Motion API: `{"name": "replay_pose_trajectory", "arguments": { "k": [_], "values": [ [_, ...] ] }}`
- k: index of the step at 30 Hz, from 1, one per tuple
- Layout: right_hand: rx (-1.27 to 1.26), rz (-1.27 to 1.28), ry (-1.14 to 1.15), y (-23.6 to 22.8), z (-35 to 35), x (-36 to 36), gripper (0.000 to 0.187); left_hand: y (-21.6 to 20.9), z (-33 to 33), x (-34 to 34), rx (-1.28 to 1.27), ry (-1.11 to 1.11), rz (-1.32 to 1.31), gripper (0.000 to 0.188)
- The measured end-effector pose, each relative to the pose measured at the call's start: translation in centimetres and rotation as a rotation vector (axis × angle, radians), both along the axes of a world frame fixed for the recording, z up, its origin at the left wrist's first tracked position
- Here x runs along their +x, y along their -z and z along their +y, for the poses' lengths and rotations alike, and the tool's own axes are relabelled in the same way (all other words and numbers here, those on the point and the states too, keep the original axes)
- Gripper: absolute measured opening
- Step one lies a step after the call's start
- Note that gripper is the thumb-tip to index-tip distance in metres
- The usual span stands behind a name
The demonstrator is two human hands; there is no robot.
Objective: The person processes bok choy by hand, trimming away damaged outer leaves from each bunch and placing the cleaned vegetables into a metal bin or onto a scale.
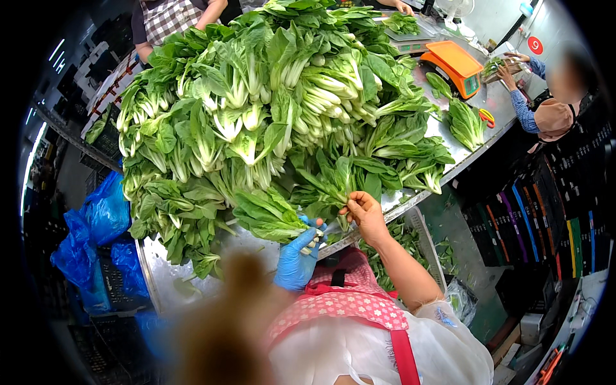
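My left hand (pixel 296 258), in a blue glove, is closed around the pale stem ends of a bunch of leafy greens (pixel 264 215), its leaves pointing away to the left. Just right of it, my bare right hand (pixel 366 217) has its fingers pinched at the stem end of another leafy green (pixel 333 183), which rests against the pile. Both hands are over the table's near edge. In front of them rises a large heap of greens (pixel 244 96) with white stems and broad leaves, covering most of the metal table (pixel 170 273).
An orange scale (pixel 453 61) and yellow-and-red handles (pixel 486 118) are at the right. A pale crate (pixel 425 247) with leaves sits below the table edge. Blue plastic bags (pixel 106 208) hang left. Black crates (pixel 558 199) stand right. Co-workers are across the table and far right.
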State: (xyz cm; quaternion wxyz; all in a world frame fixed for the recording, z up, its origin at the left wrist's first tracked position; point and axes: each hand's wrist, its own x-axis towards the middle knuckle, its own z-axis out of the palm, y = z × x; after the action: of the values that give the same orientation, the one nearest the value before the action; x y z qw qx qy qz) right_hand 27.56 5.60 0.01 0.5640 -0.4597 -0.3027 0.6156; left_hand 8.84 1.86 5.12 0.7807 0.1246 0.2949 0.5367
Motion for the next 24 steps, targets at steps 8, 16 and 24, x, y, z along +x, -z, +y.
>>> {"name": "replay_pose_trajectory", "arguments": {
  "k": [8,16,24],
  "values": [
    [-0.036,-0.100,0.148,-1.7,-2.5,2.8,0.013,2.5,0.1,-2.3,-0.122,-0.034,0.034,0.023],
    [-0.114,-1.501,0.113,-4.3,-9.6,16.9,0.019,3.5,0.3,-4.3,-0.262,-0.123,-0.012,0.026],
    [0.361,-1.743,-0.071,-2.2,-3.0,-0.5,0.034,3.8,0.4,-2.4,-0.169,-0.022,0.028,0.027]
  ]
}}
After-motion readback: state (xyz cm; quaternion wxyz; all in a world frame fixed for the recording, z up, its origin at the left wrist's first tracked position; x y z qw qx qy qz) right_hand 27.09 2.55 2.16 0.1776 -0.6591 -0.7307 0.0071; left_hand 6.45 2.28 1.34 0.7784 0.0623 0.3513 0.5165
